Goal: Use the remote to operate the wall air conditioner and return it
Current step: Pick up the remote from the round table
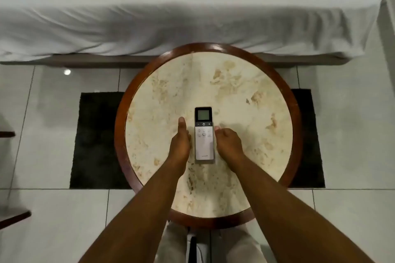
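A slim white remote [204,134] with a dark top and a small screen lies flat near the middle of a round marble-topped table [235,96], its screen end pointing away from me. My left hand [180,141] rests on the tabletop just left of the remote, thumb stretched forward, fingers curled under. On the remote's right side sits my right hand [227,142], loosely curled, its fingertips close to the remote's edge. Neither hand holds the remote. The air conditioner is out of view.
The table has a dark wooden rim [119,130] and stands on a black rug [96,141] over pale floor tiles. A bed with a white sheet [171,28] runs along the far side. Dark wooden edges [12,218] show at the left.
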### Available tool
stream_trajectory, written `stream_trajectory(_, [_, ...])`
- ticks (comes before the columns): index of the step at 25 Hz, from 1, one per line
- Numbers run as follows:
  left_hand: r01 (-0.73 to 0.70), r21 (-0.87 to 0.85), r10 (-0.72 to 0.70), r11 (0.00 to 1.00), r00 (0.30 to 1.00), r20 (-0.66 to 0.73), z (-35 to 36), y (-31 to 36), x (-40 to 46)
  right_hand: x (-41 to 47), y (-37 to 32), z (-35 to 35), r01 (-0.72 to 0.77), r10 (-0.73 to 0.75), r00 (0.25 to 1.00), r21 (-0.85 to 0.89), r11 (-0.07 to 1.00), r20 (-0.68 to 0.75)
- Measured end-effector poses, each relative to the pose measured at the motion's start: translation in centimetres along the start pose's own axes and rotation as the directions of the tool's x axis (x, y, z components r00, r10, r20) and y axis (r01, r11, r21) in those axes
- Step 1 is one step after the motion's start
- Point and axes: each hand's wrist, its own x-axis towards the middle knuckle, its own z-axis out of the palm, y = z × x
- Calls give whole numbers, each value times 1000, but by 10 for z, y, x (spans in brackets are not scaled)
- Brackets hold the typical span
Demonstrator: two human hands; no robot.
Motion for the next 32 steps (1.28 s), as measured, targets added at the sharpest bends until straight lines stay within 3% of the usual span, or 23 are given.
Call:
stream_trajectory(5, [17,-131,-14,991,1000,19,7,-5,14,17,3,22,-19,20,999,22,1000,-44])
stream_trajectory(12, [-12,-53,14,999,999,50,9,2,-8,4,-5,15,-68,64,997,156,985,30])
stream_trajectory(18, [-79,89,74,993,995,67,6,61,-56,-41,-38,-44,-49,28,997,337,940,69])
stream_trajectory(22, [-269,176,249,947,960,130,13,121,-113,-86,-73,-107,12,-12,1000,517,856,-3])
stream_trajectory(25, [-468,266,417,843,880,229,27,166,-166,-126,-107,-162,122,-46,990,646,754,-133])
stream_trajectory(27, [-615,308,529,726,785,323,44,196,-200,-156,-131,-199,207,-74,973,684,699,-218])
stream_trajectory(30, [-780,408,680,474,619,394,76,245,-258,-209,-169,-263,376,-146,916,668,642,-374])
stream_trajectory(32, [-859,436,750,269,470,464,98,276,-298,-248,-190,-306,488,-200,861,644,590,-468])
